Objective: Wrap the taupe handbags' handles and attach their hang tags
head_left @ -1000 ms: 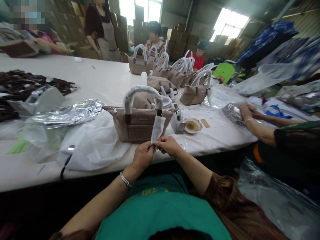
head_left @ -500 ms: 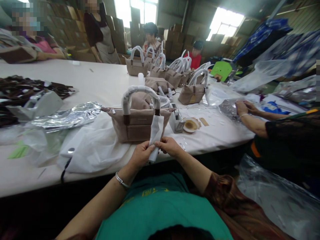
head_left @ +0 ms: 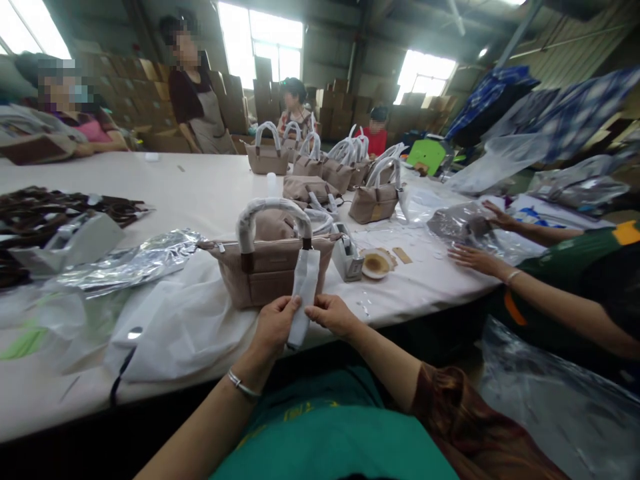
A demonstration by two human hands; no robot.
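Note:
A taupe handbag [head_left: 265, 270] stands upright at the table's front edge, its arched handle [head_left: 273, 205] wrapped in white film. From the handle's right end hangs a strip in a white paper-like wrap [head_left: 303, 283], its dark lower tip poking out. My left hand [head_left: 275, 325] pinches this wrapped strip from the left, thumb on top. On its other side, my right hand [head_left: 333, 313] is closed with thumb and fingertips at the wrap's edge. Left of the handbag lies a crumpled white cloth bag [head_left: 175, 333] with a dark cord.
Behind the handbag stand a tape dispenser [head_left: 347, 257], a small dish [head_left: 376, 265] and several similar bags [head_left: 375, 200]. Silver film [head_left: 135, 260] and dark straps [head_left: 65, 207] lie leftward. A co-worker's hands [head_left: 477, 257] handle a plastic-covered item at right.
My view has tilted up a little, so the table sits lower. Both my hands stay at the wrapped strip. The co-worker's hands at right have spread apart on the plastic.

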